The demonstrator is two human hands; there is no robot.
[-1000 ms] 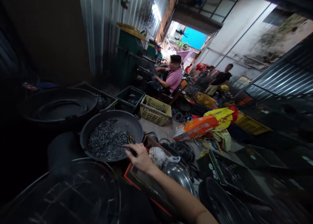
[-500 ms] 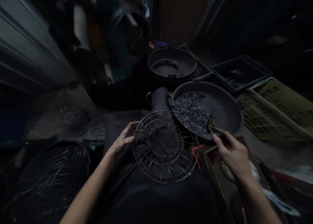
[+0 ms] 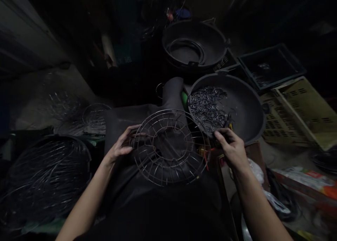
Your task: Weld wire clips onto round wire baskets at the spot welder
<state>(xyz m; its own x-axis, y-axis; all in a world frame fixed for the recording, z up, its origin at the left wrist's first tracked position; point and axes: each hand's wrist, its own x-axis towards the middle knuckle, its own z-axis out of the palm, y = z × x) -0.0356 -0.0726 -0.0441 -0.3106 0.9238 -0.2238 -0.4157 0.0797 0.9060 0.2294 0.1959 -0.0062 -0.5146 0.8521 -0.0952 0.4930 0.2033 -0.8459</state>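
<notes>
A round wire frame (image 3: 172,162), made of several rings joined by short spokes, lies tilted over my dark-covered lap. At its left rim is my left hand (image 3: 122,144), thumb below and fingers reaching over the wires. My right hand (image 3: 233,146) is beyond the frame's right rim, in front of a dark basin (image 3: 244,107). Thumb and forefinger are pinched together there; whatever is between them is too small and dark to make out. Many short bent wire pieces (image 3: 207,105) are heaped in the basin. A dark tool with yellow on it, apparently pliers (image 3: 229,122), shows just behind the right fingers.
Farther back, another basin (image 3: 213,33) holds coiled wire (image 3: 185,47). Right of it are a dark crate (image 3: 273,65) and a yellowish slotted crate (image 3: 305,107). A large bundle of wires (image 3: 50,174) stands at left, with wire frames (image 3: 96,114) behind it on the floor.
My right hand has moved left from the basin's front toward the wire frame, fingers pinched. My left hand stays at the frame's left rim. The view has tilted downward.
</notes>
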